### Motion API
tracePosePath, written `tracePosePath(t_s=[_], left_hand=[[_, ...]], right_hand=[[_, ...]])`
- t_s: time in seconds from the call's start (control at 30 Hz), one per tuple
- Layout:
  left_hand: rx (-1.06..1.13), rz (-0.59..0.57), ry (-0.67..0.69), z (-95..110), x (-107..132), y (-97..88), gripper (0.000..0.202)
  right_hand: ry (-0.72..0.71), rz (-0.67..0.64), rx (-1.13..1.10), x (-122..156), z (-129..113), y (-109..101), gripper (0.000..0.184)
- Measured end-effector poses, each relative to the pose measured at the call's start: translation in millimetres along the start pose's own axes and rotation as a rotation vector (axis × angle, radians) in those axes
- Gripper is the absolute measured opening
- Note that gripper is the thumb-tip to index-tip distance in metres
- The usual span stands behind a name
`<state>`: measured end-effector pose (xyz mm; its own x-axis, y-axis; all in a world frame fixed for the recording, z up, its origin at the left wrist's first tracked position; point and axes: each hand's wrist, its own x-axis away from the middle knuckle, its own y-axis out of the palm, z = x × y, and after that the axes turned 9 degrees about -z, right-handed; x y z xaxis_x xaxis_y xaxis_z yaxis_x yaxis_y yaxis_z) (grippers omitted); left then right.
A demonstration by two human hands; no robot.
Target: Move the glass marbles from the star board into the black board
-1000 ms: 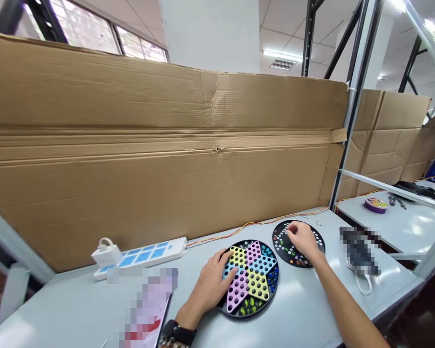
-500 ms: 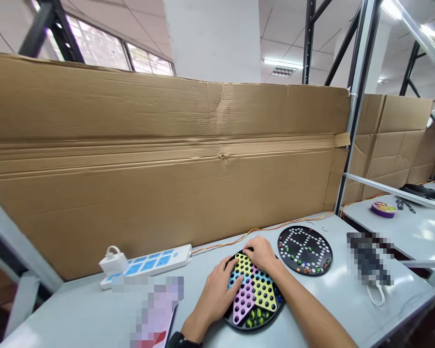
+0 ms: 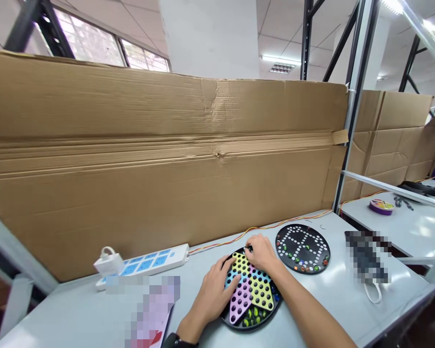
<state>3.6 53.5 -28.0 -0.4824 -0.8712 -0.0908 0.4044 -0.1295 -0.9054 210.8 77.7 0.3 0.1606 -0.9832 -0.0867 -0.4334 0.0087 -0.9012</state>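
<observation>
A round black Chinese checkers board (image 3: 240,293) lies on the table, its star of yellow, pink and blue sections full of holes. Green marbles (image 3: 253,316) fill the near compartment at its rim, and dark blue marbles (image 3: 275,293) show at the right side. My left hand (image 3: 214,289) rests on the board's left part with its fingers spread. At the far edge, my right hand (image 3: 260,252) has its fingers curled down together over the rim. Whatever they pinch is hidden.
A black round board (image 3: 303,249) with white dots and scattered marbles lies to the right. Behind stand a power strip (image 3: 148,263) with a white plug (image 3: 109,262) and a cardboard wall (image 3: 166,203). A pinkish flat item (image 3: 155,309) lies left, a blurred dark item (image 3: 366,256) right.
The whole view has shifted slightly. Both hands stay at nearly the same places on the board, and the right fingers remain curled at the far rim.
</observation>
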Motion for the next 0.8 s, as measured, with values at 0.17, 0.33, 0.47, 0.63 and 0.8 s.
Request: tracePosePath(t_s=[0.17, 0.33, 0.47, 0.63, 0.8], left_hand=[[0.002, -0.015, 0.001, 1.1, 0.8, -2.0, 0.051], [0.006, -0.021, -0.010, 1.8, 1.0, -2.6, 0.051], [0.011, -0.005, -0.004, 2.1, 0.6, -2.7, 0.050], [0.013, -0.028, -0.010, 1.1, 0.7, -1.9, 0.051], [0.011, 0.008, 0.010, -1.0, 1.5, 0.0, 0.049]], right_hand=[[0.015, -0.007, -0.021, 0.9, -1.1, -1.2, 0.025], [-0.022, 0.007, -0.043, 0.8, -0.4, 0.2, 0.027], [-0.027, -0.012, -0.052, 0.4, 1.0, 2.3, 0.026], [-0.036, -0.012, -0.067, -1.9, -1.2, 1.4, 0.024], [-0.082, -0.049, -0.035, -5.1, -5.4, 2.9, 0.028]])
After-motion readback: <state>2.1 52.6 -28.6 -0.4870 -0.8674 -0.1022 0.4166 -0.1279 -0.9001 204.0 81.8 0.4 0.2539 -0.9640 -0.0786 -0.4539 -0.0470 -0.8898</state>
